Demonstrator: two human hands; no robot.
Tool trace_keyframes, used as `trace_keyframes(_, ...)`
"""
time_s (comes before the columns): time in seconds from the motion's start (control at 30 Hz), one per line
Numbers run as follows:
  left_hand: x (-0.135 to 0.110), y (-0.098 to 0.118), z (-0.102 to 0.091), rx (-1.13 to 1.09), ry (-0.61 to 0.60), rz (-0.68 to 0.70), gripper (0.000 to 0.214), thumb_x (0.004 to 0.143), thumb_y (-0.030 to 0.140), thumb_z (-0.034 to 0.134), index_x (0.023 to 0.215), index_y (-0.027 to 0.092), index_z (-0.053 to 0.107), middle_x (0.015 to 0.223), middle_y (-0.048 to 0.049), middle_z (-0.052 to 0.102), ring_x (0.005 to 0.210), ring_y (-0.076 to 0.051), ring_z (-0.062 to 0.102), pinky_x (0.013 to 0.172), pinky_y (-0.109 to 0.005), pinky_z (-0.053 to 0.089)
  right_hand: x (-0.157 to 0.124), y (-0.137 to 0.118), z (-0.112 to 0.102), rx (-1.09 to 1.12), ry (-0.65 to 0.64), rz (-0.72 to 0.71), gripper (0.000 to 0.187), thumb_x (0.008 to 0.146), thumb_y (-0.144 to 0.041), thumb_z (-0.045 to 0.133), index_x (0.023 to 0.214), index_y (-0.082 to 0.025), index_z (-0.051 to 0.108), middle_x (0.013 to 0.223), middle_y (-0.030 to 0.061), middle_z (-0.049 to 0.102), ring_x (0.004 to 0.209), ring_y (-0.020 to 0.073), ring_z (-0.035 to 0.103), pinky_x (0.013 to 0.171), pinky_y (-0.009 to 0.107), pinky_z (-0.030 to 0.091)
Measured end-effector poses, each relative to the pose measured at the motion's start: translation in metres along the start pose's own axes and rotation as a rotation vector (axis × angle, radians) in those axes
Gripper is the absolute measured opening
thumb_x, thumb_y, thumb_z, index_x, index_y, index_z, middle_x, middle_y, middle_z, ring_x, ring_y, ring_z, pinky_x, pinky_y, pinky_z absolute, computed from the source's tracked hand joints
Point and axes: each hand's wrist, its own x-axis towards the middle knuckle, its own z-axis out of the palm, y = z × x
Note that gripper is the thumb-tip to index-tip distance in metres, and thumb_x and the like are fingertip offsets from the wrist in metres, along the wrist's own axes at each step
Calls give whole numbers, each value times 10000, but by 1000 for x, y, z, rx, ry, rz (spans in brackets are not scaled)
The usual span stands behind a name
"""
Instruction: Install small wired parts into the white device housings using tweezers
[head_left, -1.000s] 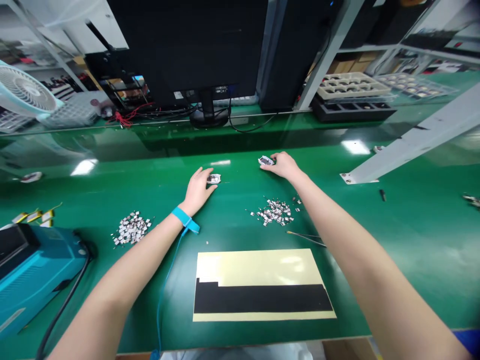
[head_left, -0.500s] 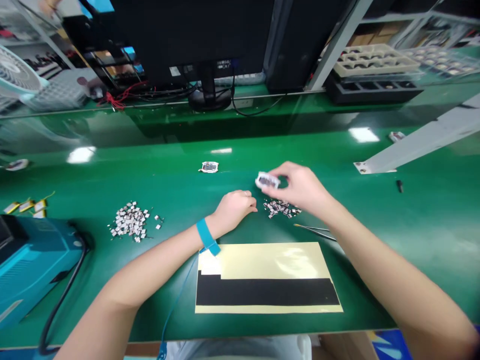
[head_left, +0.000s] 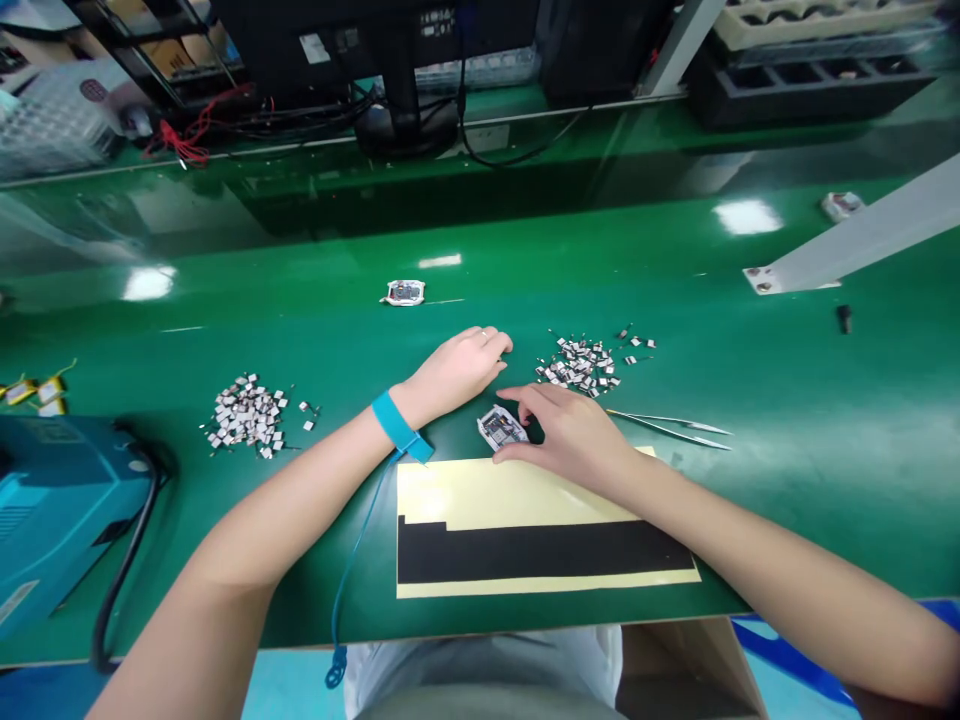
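1. I see a white case (head_left: pixel 501 428) with a dark board full of tiny bits inside. It is just past the far edge of a yellow sheet (head_left: pixel 517 490). I can't tell if it lies flat on the green table (head_left: pixel 330 340).
2. The right hand (head_left: pixel 574 430) has its thumb and pointing finger spread apart around that case. The thumb is by the near edge, and the finger is by the far edge. I can't tell if the thumb touches it.
3. The left hand (head_left: pixel 465 370) is just beyond the case, with bent fingers. I can't tell if they pinch anything. A blue band (head_left: pixel 397 425) goes around that wrist.
4. A heap of small parts (head_left: pixel 581 365) sits just beyond the right hand. Tweezers (head_left: pixel 675 428) lie near it.
5. Another heap (head_left: pixel 247 415) is over to the left, near a blue machine (head_left: pixel 60 520).
6. A second white case (head_left: pixel 406 292) lies farther back.
7. A black strip (head_left: pixel 540 555) runs across the yellow sheet.
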Motion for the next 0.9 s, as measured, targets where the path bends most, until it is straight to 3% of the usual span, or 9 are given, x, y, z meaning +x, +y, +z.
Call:
trace_keyframes(0.2, -7, -2, -12, -4, 32, -138, 125, 835, 137, 442, 875, 107, 557, 858, -70, 567, 787, -179, 548, 700, -289, 442, -1, 5, -6, -35, 16, -168, 160, 787, -320, 559, 809, -178, 630, 761, 23, 609, 682, 129, 571, 588, 230, 407)
trace_keyframes(0.3, -27, 15, -29, -72, 104, -158, 134, 855, 154, 418, 880, 114, 543, 889, -67, 568, 810, -166, 540, 717, -289, 455, -2, 2, -4, -140, 42, -209, 195, 822, -234, 507, 675, -153, 606, 685, 24, 595, 622, 125, 552, 554, 230, 378)
trace_keyframes(0.4, -58, 45, -34, -175, 132, -41, 128, 869, 182, 402, 879, 127, 518, 881, -55, 576, 827, -151, 532, 737, -284, 471, -2, -7, 2, -227, 82, -133, 185, 811, -202, 501, 651, -139, 570, 633, 30, 587, 577, 133, 545, 516, 242, 349)
trace_keyframes(0.5, -87, 68, -20, -124, 56, 173, 191, 869, 97, 337, 858, 120, 526, 936, -76, 596, 902, -163, 535, 770, -291, 474, -2, -13, 3, -232, 104, -31, 187, 803, -223, 500, 645, -138, 552, 602, 30, 586, 521, 129, 533, 472, 248, 318)
trace_keyframes(0.57, -99, 73, -8, -75, 52, 257, 194, 859, 85, 350, 835, 113, 541, 993, -95, 597, 938, -183, 533, 786, -308, 470, -1, -11, -4, -190, 79, -55, 200, 804, -290, 515, 680, -141, 560, 644, 35, 599, 546, 134, 542, 479, 249, 333)
trace_keyframes(0.63, -105, 73, 0, -50, 55, 296, 176, 855, 98, 377, 830, 108, 551, 1007, -101, 601, 930, -192, 540, 792, -320, 467, 1, -2, -15, -118, 5, -146, 223, 771, -354, 567, 863, -152, 581, 856, 55, 627, 706, 160, 575, 564, 258, 398)
trace_keyframes(0.73, -106, 71, -1, -28, 8, 324, 170, 855, 105, 383, 849, 106, 553, 984, -96, 607, 883, -188, 553, 770, -324, 473, 6, 13, -27, -27, -162, -288, 484, 715, -345, 636, 1159, -237, 476, 1201, 37, 514, 969, 187, 529, 789, 310, 428)
trace_keyframes(0.8, -103, 71, -7, -28, -21, 321, 173, 857, 104, 378, 844, 111, 550, 990, -90, 601, 875, -186, 553, 748, -314, 481, 9, 17, -25, 5, -239, -310, 460, 726, -316, 629, 1159, -261, 485, 1196, 17, 517, 979, 177, 524, 824, 315, 419)
trace_keyframes(0.9, -97, 72, -14, -1, 30, 248, 174, 853, 96, 372, 844, 102, 545, 1052, -108, 573, 954, -217, 531, 778, -327, 484, 12, 11, -15, -23, -196, -266, 331, 757, -335, 591, 1058, -201, 561, 968, 39, 595, 839, 160, 558, 705, 271, 435)
